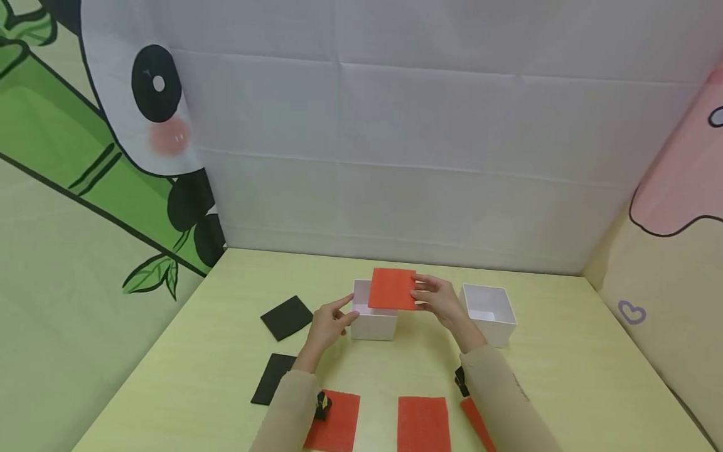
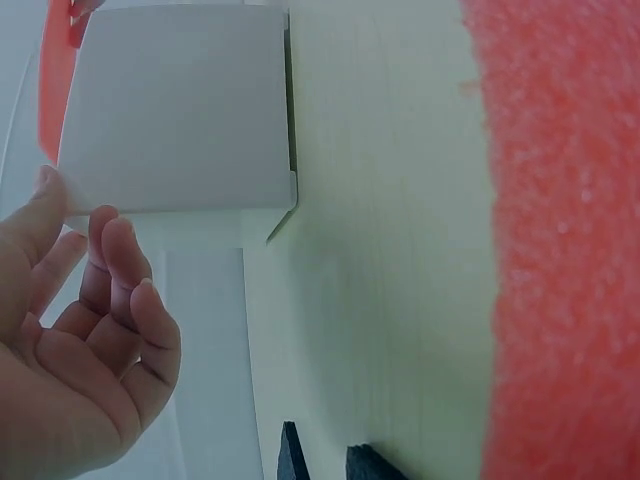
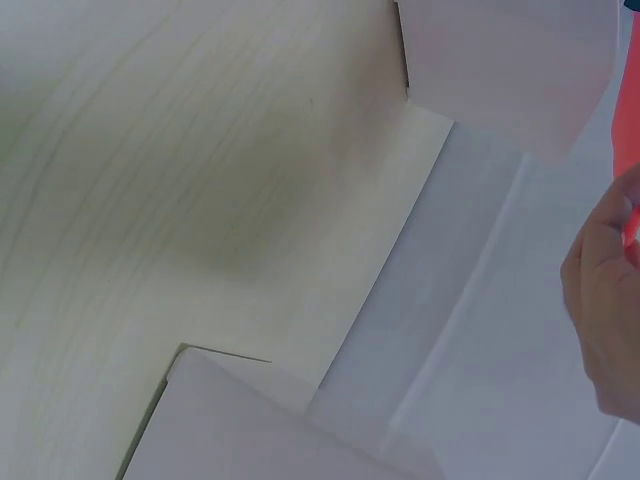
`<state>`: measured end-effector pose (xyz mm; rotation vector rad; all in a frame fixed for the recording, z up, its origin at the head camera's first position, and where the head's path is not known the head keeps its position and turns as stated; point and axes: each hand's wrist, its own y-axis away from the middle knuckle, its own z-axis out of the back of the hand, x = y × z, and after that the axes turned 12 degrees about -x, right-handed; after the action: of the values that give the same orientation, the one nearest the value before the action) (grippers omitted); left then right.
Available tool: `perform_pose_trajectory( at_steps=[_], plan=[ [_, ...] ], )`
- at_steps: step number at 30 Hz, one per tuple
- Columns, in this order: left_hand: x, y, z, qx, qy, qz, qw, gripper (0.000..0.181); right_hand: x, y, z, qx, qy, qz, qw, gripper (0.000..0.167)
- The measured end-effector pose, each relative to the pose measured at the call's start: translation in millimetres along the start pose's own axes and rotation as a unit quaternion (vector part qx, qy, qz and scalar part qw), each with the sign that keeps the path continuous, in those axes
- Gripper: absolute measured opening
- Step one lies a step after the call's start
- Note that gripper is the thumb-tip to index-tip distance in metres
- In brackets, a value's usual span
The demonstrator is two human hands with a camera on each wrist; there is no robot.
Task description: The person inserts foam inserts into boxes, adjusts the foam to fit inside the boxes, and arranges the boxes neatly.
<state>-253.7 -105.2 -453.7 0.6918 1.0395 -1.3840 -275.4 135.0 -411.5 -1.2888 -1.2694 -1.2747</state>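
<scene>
My right hand (image 1: 439, 301) pinches an orange-red foam square (image 1: 391, 289) by its right edge, tilted above the white open box (image 1: 374, 328) near the middle of the table. The square hides part of that box's opening. At the box's left side, my left hand (image 1: 329, 324) holds it, thumb at the front corner and index finger farther back along the rim. In the left wrist view, the left hand (image 2: 85, 340) has its other fingers curled by the box's wall (image 2: 185, 110). The right wrist view catches only part of the right hand (image 3: 605, 290) and the foam square (image 3: 628, 110).
A second white open box (image 1: 490, 314) stands to the right, beside my right forearm. Two black squares (image 1: 287, 317) (image 1: 273, 378) lie on the left. Along the front are red foam squares (image 1: 423, 424) (image 1: 339, 420) (image 1: 477, 424), two partly under my sleeves. A cloth wall (image 1: 395, 207) rises behind the table.
</scene>
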Motion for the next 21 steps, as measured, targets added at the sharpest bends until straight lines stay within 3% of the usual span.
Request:
perform_pose_trajectory(
  at_steps=[21],
  plan=[
    [0.7,1.2,0.1,0.000,-0.002,-0.004,1.0000,0.048,-7,-7.2,-27,-0.022,0.039,0.008,0.9990,0.039]
  ],
)
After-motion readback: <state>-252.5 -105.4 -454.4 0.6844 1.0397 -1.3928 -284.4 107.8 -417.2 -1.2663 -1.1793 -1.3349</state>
